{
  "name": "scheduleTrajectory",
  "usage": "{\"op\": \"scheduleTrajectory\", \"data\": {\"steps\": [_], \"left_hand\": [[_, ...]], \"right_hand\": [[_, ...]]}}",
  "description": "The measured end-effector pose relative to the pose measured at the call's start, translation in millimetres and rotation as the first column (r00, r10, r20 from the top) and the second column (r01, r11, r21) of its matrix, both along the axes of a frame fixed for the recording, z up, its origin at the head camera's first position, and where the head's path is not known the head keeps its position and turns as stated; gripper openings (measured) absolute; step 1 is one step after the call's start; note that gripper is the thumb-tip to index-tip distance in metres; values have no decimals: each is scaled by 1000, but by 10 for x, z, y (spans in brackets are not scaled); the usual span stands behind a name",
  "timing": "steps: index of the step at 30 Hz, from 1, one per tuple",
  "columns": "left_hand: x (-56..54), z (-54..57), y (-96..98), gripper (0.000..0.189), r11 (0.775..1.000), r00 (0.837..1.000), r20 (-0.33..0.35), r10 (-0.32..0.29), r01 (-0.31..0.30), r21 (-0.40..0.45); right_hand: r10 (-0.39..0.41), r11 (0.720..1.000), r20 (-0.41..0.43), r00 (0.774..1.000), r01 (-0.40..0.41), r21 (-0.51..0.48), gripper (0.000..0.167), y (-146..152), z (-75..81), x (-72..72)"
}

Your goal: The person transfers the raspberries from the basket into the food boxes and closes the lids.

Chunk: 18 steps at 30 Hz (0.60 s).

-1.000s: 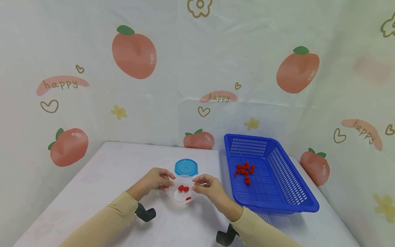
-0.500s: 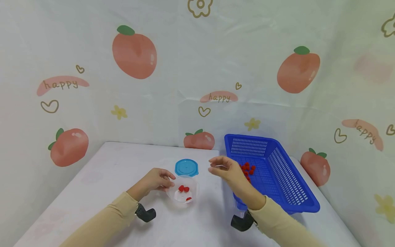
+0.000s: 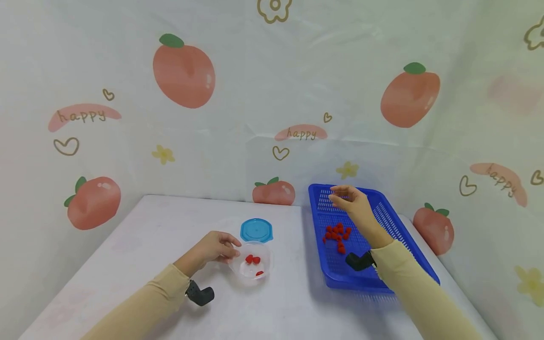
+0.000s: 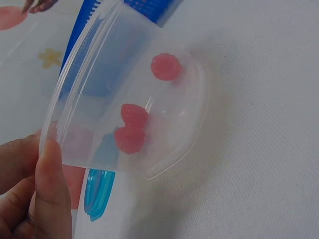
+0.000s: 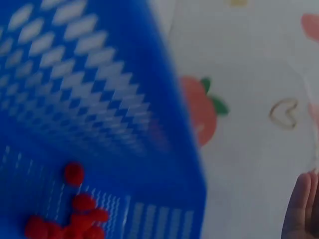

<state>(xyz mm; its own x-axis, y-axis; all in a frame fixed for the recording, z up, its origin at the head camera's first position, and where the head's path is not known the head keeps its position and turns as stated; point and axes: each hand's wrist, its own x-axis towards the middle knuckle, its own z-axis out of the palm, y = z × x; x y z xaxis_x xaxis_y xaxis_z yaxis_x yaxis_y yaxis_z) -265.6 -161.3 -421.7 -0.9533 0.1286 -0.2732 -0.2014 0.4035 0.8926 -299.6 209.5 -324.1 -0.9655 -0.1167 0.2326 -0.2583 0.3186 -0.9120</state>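
Observation:
My left hand (image 3: pixel 216 246) pinches the rim of a clear plastic container (image 4: pixel 179 114) between thumb and fingers. The container sits on the table, and in the left wrist view three raspberries (image 4: pixel 130 139) show through its wall. My right hand (image 3: pixel 354 208) hovers over the back of a blue plastic basket (image 3: pixel 340 270), fingers loosely bent, with nothing visible in them. Below that hand, a cluster of several raspberries (image 3: pixel 335 233) lies on the basket floor. Only the edge of the right hand shows in the right wrist view.
Just behind the container lies a blue lid (image 3: pixel 257 230) on the white table (image 3: pixel 178 215). The basket's high slotted walls stand along the table's right side. A printed cloth backdrop (image 3: pixel 221 156) rises behind the table.
My right hand has left the container and moved right, up and away to above the basket. The left hand and the container have stayed in place.

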Motion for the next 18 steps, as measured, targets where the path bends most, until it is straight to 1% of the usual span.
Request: {"op": "scheduleTrajectory", "data": {"steps": [3, 5, 9, 11, 14, 16, 18], "left_hand": [[1, 0, -6, 25, 1000, 1000, 2, 5, -5, -3], [2, 0, -7, 25, 1000, 1000, 0, 4, -4, -5], [5, -1, -8, 24, 1000, 1000, -8, 3, -3, 0], [5, -7, -7, 23, 1000, 1000, -11, 2, -2, 0], [6, -9, -6, 22, 1000, 1000, -13, 2, -2, -2], [9, -8, -6, 22, 1000, 1000, -12, 3, -3, 0], [11, -2, -7, 22, 1000, 1000, -9, 2, -1, 6]], "right_hand": [[6, 1000, -1, 1000, -6, 29, 43, 127, -82, -110], [5, 998, 12, 1000, -6, 65, 42, 199, -137, -157], [13, 988, 79, 997, -25, 152, 43, 311, -238, -213], [30, 983, 121, 992, -51, 177, 44, 365, -303, -240], [71, 978, 176, 982, -103, 179, 43, 453, -417, -287], [101, 972, 205, 974, -141, 190, 41, 505, -482, -295], [110, 964, 233, 966, -161, 212, 39, 541, -535, -295]]}}
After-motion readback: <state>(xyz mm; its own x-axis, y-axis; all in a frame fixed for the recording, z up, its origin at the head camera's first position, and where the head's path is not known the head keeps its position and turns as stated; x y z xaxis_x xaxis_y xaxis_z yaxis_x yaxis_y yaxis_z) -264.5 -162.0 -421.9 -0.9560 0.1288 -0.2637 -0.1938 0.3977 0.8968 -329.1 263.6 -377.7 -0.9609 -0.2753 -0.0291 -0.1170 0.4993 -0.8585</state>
